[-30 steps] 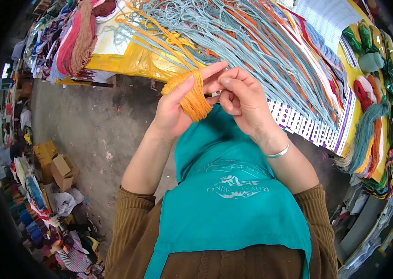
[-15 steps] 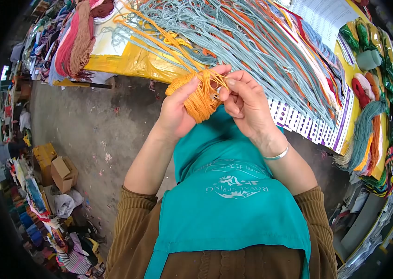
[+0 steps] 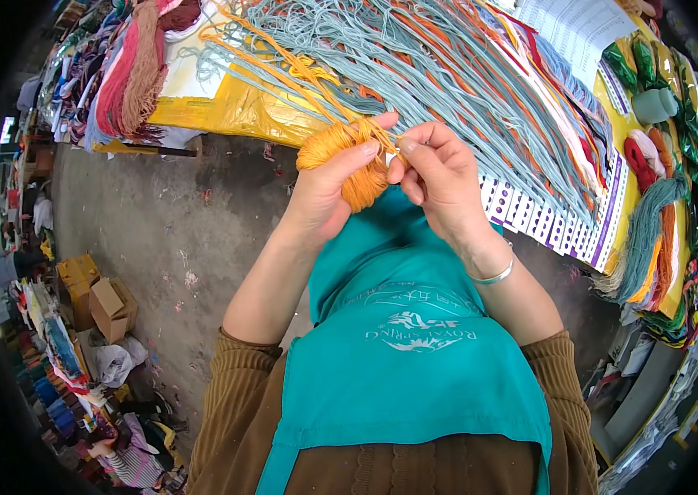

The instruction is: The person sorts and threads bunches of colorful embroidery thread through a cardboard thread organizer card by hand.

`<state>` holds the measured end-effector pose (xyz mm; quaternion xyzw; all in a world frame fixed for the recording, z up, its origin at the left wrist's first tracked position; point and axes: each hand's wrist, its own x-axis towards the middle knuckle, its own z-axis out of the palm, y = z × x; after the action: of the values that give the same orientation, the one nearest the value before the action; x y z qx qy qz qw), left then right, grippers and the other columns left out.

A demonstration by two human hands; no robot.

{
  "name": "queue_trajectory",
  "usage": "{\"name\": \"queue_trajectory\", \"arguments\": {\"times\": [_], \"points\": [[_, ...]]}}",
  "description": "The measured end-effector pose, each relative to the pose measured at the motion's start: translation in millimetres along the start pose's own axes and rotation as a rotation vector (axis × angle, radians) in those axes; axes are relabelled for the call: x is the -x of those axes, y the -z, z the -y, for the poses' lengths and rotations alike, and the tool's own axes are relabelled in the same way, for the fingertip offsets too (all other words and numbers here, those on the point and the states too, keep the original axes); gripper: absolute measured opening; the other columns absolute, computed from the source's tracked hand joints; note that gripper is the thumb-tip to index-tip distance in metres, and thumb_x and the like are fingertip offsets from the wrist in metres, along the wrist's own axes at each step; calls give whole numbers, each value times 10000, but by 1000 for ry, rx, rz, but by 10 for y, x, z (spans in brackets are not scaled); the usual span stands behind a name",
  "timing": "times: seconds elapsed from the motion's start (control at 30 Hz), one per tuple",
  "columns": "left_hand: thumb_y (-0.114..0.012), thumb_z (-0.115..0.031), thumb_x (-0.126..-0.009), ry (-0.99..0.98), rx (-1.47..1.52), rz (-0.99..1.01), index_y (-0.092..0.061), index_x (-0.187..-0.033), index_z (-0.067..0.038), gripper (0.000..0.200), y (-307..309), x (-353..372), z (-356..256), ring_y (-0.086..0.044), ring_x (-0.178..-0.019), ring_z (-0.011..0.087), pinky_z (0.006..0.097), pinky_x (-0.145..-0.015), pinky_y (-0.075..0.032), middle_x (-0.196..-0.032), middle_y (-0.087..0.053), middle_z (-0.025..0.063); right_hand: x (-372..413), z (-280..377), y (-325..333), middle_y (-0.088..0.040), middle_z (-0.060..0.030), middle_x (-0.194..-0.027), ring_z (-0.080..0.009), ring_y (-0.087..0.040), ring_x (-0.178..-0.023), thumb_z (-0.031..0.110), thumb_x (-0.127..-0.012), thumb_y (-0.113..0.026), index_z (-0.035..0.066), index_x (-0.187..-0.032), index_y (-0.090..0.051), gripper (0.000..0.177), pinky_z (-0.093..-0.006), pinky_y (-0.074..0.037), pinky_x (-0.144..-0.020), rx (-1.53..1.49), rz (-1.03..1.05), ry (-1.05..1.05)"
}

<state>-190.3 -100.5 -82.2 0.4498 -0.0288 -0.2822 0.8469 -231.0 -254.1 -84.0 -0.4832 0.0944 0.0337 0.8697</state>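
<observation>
A wound bundle of orange thread sits in my left hand, whose thumb presses on its right part. Close beside it, my right hand pinches orange strands between thumb and forefinger. Those strands run back to the bundle, and both hands are near the table's front edge. More orange strands stretch from the table down toward the bundle. Behind my hands, long light-blue threads lie spread over the table, with orange and white ones among them.
Cards with rows of holes line the right front of the yellow-covered table. Red and brown skeins hang at the left. A green cup-like object is at the right. Cardboard boxes stand on the floor.
My left thumb has shifted right across the orange bundle, toward the strands. My right fingers have closed more tightly on the strands.
</observation>
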Motion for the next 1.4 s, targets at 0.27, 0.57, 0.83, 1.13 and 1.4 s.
{"name": "queue_trajectory", "arguments": {"times": [0.27, 0.57, 0.83, 1.13, 1.4], "points": [[-590, -73, -899, -20, -23, -65, -541, -1281, 51, 404, -7, -27, 27, -569, -866, 75, 234, -808, -469, -1032, -631, 46, -10, -24, 14, -626, -61, -715, -48, -439, -475, 114, -971, -535, 30, -988, -544, 85, -177, -293, -422, 24, 18, -17], [-586, -52, -896, -22, -20, -79, -544, -1277, 43, 395, -30, -26, 25, -558, -838, 59, 220, -777, -471, -1057, -634, 47, -20, 11, 17, -622, -46, -704, -43, -445, -482, 120, -954, -564, 29, -984, -554, 96, -171, -300, -429, 51, 1, -68], [-590, -49, -892, -73, -115, -99, -561, -1270, 32, 388, -61, -28, 24, -500, -790, 57, 234, -753, -455, -958, -608, 5, -39, 91, 1, -635, -19, -742, -40, -564, -634, 82, -883, -655, 0, -917, -615, 98, -174, -413, -525, 339, -19, -3], [-596, -88, -885, -87, -66, -121, -595, -1193, 32, 331, -91, -24, -3, -589, -967, 146, 308, -879, -472, -1059, -638, 74, -79, 78, 78, -617, 10, -752, -42, -523, -636, 75, -865, -663, 10, -896, -647, 74, -186, -410, -563, 47, -5, -47], [-514, -188, -922, 63, 175, 302, -582, -968, -13, 194, 404, -39, -161, -609, -798, 152, 322, -773, -490, -944, -601, 68, -46, 370, 112, -628, -23, -888, -95, -550, -774, 89, -882, -625, 42, -895, -635, 50, -256, -457, -723, 427, 190, 49]]}}
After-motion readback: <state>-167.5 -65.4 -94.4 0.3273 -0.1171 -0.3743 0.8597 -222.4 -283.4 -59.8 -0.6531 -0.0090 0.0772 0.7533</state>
